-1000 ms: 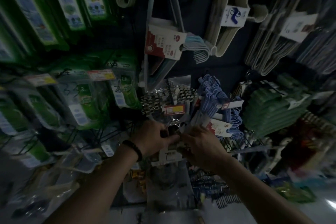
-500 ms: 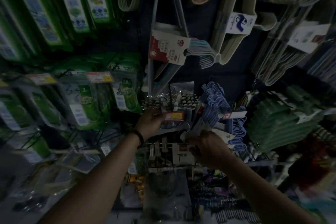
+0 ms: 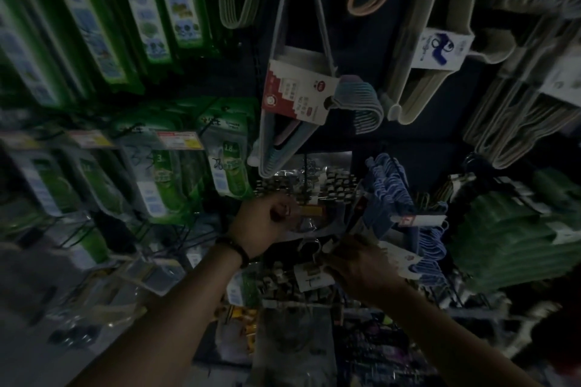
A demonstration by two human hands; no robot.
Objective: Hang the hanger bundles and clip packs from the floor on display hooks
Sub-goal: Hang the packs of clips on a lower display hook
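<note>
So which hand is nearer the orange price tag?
Left. The left hand sits right beside the orange price tag; the right hand is below it, off to the right.

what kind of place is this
Most likely a household-goods shop aisle: hanger bundles with card labels hang on display, green packs hang behind price tags, and clip packs hang below the hangers.
</note>
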